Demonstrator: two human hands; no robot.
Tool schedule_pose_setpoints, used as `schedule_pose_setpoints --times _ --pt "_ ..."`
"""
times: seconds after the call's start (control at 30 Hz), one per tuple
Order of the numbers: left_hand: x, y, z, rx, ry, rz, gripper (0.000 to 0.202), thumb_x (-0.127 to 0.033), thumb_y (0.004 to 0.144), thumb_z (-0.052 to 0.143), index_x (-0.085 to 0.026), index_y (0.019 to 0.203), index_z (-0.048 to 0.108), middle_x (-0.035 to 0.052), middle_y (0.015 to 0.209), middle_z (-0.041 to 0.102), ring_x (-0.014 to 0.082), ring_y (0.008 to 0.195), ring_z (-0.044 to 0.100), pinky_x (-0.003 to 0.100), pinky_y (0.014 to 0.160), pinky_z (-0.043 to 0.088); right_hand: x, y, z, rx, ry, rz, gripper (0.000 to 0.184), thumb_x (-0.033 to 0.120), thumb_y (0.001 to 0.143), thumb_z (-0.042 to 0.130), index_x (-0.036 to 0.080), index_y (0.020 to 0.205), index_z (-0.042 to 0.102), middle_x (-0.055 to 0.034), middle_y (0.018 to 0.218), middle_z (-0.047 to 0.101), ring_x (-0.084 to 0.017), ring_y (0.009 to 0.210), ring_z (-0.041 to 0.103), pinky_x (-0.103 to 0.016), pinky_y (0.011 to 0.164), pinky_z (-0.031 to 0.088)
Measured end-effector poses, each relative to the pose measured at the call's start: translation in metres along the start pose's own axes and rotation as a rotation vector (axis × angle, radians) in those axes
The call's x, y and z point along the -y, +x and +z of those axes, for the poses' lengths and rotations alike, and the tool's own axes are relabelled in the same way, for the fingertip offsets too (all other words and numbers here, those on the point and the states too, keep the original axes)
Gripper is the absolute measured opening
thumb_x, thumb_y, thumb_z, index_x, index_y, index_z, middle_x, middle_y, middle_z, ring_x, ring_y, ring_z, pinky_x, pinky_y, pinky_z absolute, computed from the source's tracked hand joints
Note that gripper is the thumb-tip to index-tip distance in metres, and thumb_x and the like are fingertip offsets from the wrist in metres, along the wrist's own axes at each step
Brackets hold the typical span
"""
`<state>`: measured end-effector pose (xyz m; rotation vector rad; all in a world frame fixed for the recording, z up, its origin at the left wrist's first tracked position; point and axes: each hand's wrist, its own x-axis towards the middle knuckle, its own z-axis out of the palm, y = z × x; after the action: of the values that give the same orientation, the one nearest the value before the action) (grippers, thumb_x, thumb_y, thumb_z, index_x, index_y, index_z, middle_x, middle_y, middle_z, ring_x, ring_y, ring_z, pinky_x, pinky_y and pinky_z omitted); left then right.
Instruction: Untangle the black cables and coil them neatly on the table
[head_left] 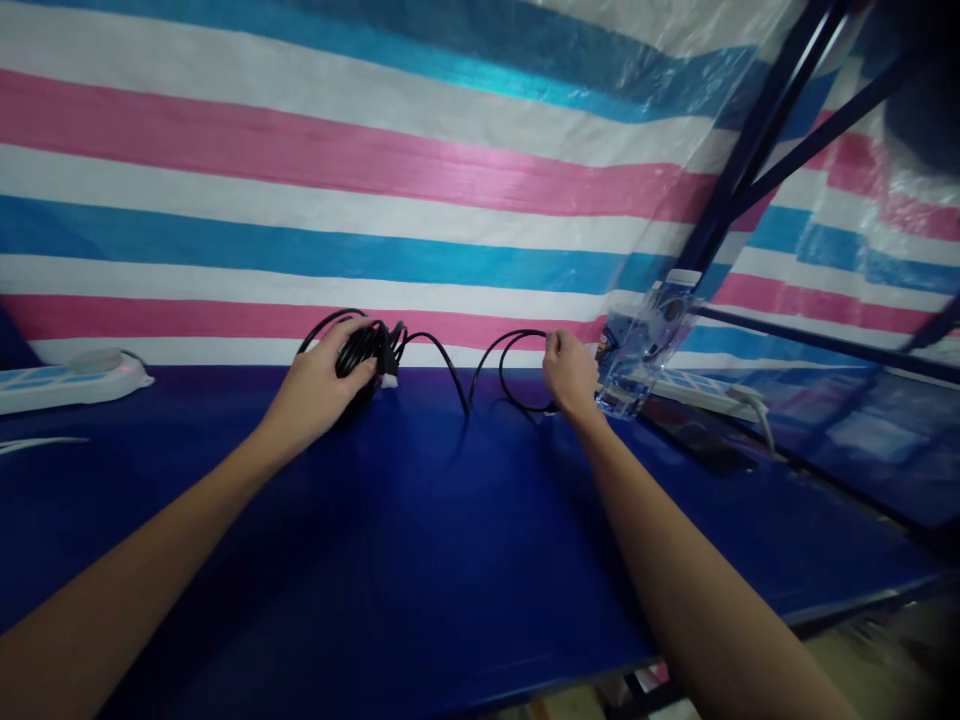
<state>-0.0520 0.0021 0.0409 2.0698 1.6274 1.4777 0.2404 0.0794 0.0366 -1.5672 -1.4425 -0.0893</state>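
Note:
A coiled bundle of black cable (pixel 365 347) lies at the far side of the blue table (pixel 420 540). My left hand (pixel 319 385) is wrapped round the bundle. A loose length of the same black cable (pixel 457 385) arcs to the right from it. My right hand (pixel 570 375) is closed in a pinch on the far end of that loose length, close to a clear plastic bag (pixel 641 345).
A white power strip (pixel 71 380) lies at the table's far left, another white power strip (pixel 712 392) at the right behind the bag. A striped pink, white and blue tarpaulin (pixel 375 200) hangs behind. Dark blue metal frame bars (pixel 750 140) rise at the right.

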Motion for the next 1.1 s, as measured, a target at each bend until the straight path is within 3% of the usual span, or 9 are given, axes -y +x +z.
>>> schedule_pose_setpoints --times 0.17,0.23,0.33,0.4,0.5,0.7,0.9,1.0,1.1 --pt "-0.001 -0.002 0.01 -0.005 -0.295 -0.106 0.044 -0.041 0.083 0.051 -0.024 0.123 0.051 0.0067 0.103 0.064 0.0204 0.076 0.062 0.034 0.067 0.051 0.032 -0.018 0.003 0.156 0.199 -0.013 0.045 0.043 0.089 0.039 0.012 0.12 0.051 -0.0143 0.098 0.065 -0.023 0.088 0.061 -0.037 0.077 0.044" --pt "-0.003 -0.007 0.018 0.005 -0.377 -0.119 0.048 -0.041 0.082 0.051 -0.023 0.126 0.048 0.0066 0.096 0.063 0.0183 0.069 0.06 0.032 0.06 0.05 0.063 -0.045 0.013 0.332 0.346 -0.043 0.053 0.056 0.085 0.043 0.017 0.119 0.053 -0.0085 0.09 0.067 -0.018 0.075 0.062 -0.032 0.069 0.049" --pt "-0.006 -0.014 0.027 0.072 -0.422 -0.081 0.052 -0.039 0.08 0.055 -0.024 0.129 0.045 0.0074 0.108 0.061 0.0179 0.071 0.059 0.031 0.058 0.05 0.105 -0.09 0.025 0.797 0.985 -0.008 0.046 0.054 0.08 0.054 0.019 0.11 0.058 -0.0079 0.099 0.065 -0.017 0.084 0.061 -0.033 0.078 0.049" --pt "-0.011 -0.016 0.03 0.11 -0.392 -0.071 0.054 -0.037 0.078 0.057 -0.026 0.13 0.044 0.007 0.114 0.06 0.0176 0.07 0.06 0.03 0.056 0.049 0.121 -0.108 0.03 0.876 1.17 0.108 0.04 0.048 0.075 0.062 0.017 0.101 0.06 -0.0081 0.095 0.064 -0.017 0.079 0.061 -0.034 0.077 0.05" --pt "-0.02 -0.013 0.028 0.027 -0.303 -0.032 0.049 -0.035 0.08 0.057 -0.025 0.127 0.049 0.0064 0.112 0.061 0.0184 0.076 0.061 0.03 0.062 0.05 0.122 -0.107 0.032 0.816 1.237 0.163 0.036 0.047 0.074 0.063 0.016 0.092 0.059 -0.0062 0.084 0.063 -0.014 0.065 0.058 -0.032 0.065 0.051" --pt "-0.009 0.002 -0.014 -0.203 -0.151 -0.148 0.047 -0.04 0.086 0.046 -0.024 0.13 0.047 -0.0046 0.048 0.05 0.0128 0.044 0.051 0.027 0.048 0.041 0.069 -0.045 0.011 0.266 0.753 0.217 0.019 0.035 0.081 0.051 0.016 0.076 0.051 0.0031 0.055 0.047 -0.008 0.038 0.038 -0.025 0.039 0.032" --pt "0.035 0.015 -0.056 -0.252 0.275 -0.129 0.054 -0.049 0.091 0.026 -0.015 0.116 0.06 0.0055 0.082 0.068 0.0261 0.093 0.061 0.035 0.067 0.04 0.007 0.003 -0.012 -0.16 0.292 0.071 0.03 0.038 0.084 0.051 0.018 0.063 0.042 0.002 0.056 0.041 -0.01 0.052 0.036 -0.026 0.052 0.026" --pt "0.033 0.011 -0.053 -0.224 0.361 -0.026 0.058 -0.054 0.091 0.024 -0.017 0.118 0.06 0.0068 0.093 0.068 0.0288 0.099 0.06 0.037 0.074 0.041 0.001 0.003 -0.01 -0.008 -0.103 -0.108 0.046 0.048 0.091 0.033 0.018 0.059 0.045 -0.0024 0.055 0.046 -0.013 0.052 0.041 -0.027 0.053 0.023" --pt "0.016 0.002 -0.034 -0.058 0.381 0.128 0.057 -0.054 0.089 0.03 -0.022 0.131 0.05 0.0052 0.084 0.069 0.0246 0.086 0.063 0.034 0.073 0.044 0.015 -0.01 -0.004 0.2 -0.188 -0.206 0.053 0.053 0.089 0.032 0.017 0.054 0.048 -0.0049 0.053 0.049 -0.015 0.052 0.044 -0.027 0.053 0.022"
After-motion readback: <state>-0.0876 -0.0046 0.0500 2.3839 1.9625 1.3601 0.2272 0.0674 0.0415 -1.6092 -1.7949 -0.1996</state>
